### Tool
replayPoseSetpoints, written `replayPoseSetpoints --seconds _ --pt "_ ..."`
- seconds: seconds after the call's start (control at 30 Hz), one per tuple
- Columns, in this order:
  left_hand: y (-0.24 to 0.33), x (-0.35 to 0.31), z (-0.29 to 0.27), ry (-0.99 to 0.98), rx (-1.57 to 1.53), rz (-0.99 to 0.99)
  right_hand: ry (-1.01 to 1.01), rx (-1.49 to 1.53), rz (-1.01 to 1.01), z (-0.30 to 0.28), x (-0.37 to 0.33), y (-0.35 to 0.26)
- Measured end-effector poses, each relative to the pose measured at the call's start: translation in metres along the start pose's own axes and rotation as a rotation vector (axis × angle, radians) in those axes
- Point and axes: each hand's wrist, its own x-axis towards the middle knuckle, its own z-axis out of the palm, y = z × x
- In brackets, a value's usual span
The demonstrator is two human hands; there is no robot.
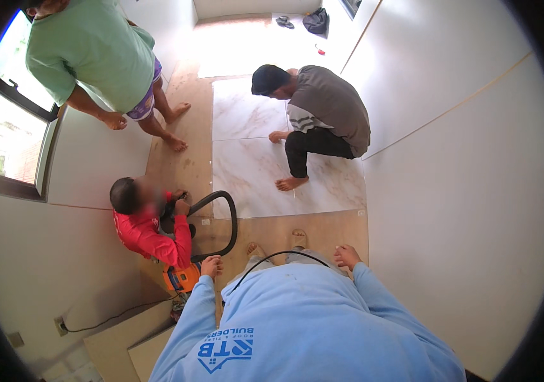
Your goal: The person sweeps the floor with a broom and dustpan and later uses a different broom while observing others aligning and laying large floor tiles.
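Observation:
My left hand [211, 266] hangs beside my waist, near the vacuum's black hose [234, 223]. Its fingers are loosely bent and I see nothing in them. On the other side my right hand [347, 256] is also empty, with its fingers loosely apart. Beyond my sandalled feet [299, 238] lie large white tiles with brown veins [246, 169]. The orange vacuum cleaner [183, 277] sits left of my left hand. A crouching person in a red top [151, 239] has both hands at the hose's far end; what they grip there is partly hidden.
A person in a brown top [332, 105] squats on the tiles, one hand touching them. Another in a green shirt [93, 57] stands by the window [14, 127]. A power cord [119, 314] runs to a wall outlet [60, 326]. Boards [119, 344] lie at lower left. White walls [457, 172] flank the floor.

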Motion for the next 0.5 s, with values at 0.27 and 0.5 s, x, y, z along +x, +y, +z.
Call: replayPoseSetpoints --seconds 0.27,0.5 --pt "-0.0023 -0.0014 -0.0015 0.011 0.002 -0.002 0.028 0.015 -0.012 0.0048 0.0000 0.0006" --pt "-0.0081 0.0043 -0.0039 -0.044 -0.035 -0.009 -0.005 -0.009 0.016 0.0014 -0.0003 0.0004"
